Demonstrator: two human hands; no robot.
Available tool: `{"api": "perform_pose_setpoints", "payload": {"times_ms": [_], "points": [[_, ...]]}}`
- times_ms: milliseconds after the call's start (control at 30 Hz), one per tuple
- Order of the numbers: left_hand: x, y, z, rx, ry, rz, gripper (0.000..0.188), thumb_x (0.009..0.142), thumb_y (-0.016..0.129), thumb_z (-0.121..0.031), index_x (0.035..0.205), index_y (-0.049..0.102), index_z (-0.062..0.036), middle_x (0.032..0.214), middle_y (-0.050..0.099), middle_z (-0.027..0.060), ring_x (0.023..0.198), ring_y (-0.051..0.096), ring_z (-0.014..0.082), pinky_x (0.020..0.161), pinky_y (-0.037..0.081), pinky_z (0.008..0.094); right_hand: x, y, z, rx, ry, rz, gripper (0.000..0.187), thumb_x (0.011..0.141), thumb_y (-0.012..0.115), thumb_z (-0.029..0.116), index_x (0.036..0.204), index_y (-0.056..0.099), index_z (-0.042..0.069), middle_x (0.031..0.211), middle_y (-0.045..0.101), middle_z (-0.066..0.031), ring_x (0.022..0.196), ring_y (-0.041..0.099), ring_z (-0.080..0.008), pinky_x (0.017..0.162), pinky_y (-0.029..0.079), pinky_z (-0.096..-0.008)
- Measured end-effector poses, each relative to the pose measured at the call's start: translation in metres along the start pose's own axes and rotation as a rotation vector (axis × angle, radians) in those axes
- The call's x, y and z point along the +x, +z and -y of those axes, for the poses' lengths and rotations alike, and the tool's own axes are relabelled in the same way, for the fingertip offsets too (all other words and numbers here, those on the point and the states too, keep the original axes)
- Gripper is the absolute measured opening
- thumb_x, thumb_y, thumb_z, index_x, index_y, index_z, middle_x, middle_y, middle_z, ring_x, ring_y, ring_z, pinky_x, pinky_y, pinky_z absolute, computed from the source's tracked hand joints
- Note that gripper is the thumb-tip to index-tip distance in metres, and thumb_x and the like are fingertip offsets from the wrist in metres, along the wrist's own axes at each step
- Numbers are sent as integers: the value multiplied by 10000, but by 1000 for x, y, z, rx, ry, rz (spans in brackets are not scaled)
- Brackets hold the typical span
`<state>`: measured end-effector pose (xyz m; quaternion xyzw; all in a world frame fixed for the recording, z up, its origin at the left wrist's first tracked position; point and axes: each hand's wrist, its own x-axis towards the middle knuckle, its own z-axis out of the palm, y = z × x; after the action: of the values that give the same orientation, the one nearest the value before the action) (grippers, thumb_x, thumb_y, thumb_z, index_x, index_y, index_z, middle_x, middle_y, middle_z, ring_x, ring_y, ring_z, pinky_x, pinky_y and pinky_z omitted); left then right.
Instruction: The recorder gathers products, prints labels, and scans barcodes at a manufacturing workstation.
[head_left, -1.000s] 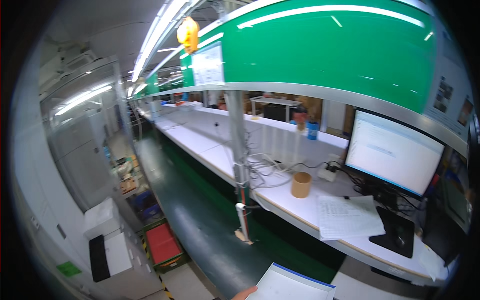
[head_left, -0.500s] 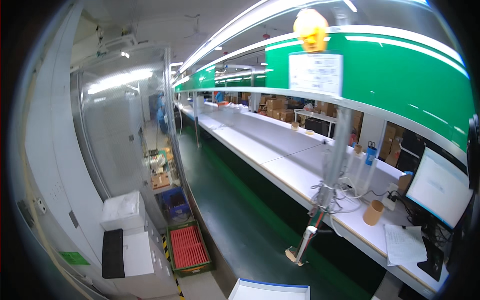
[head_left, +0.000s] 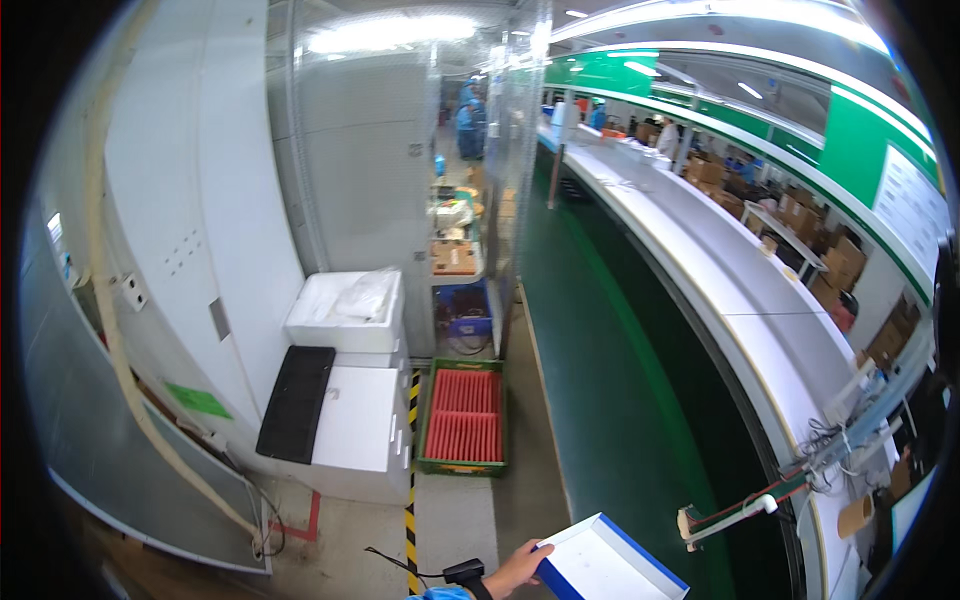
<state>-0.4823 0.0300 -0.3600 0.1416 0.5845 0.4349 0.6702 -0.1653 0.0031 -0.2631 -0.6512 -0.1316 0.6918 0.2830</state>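
At the lower edge, my left hand (head_left: 515,569) grips the left side of a shallow open box (head_left: 610,562), white inside with blue outer walls. The fingers are closed over its rim, and a black device is strapped at the wrist beside a blue sleeve. The box is tilted, and its near part is cut off by the picture's edge. My right hand is out of view.
A green crate (head_left: 465,464) of red strips stands on the floor ahead, beside white foam boxes (head_left: 360,415). A green conveyor belt (head_left: 610,340) and long white bench (head_left: 770,320) run along the right. A metal post with cables (head_left: 830,450) leans in at right.
The view has swung left, so the crate and foam boxes now lie nearer the middle. My left hand has come into view, and the box appears farther right.
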Motion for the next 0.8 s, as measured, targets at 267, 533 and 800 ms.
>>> {"api": "perform_pose_setpoints", "payload": {"times_ms": [267,533,800], "points": [[-6,-48,15,-162,21,-136,505,923,577,-286,1368,442,-88,1003,624,79,821,628,161,683,536,308,22,16,4,-518,-200,387,531,969,598,357,1381,456,53,1109,645,-97,913,651,-210,666,526,-330],[-45,-100,79,-390,104,-481,522,885,602,-151,1380,442,-102,1080,619,100,867,656,196,657,566,346,79,79,-11,-163,314,397,474,951,610,426,1308,516,130,1251,586,-95,1109,580,-280,800,549,-402],[-78,-180,114,-762,228,-605,458,884,580,-141,1332,503,-95,1029,657,76,794,616,189,635,494,297,111,213,-3,-486,311,743,557,963,531,510,1413,459,190,1335,566,-40,1142,570,-223,797,539,-380]]}}
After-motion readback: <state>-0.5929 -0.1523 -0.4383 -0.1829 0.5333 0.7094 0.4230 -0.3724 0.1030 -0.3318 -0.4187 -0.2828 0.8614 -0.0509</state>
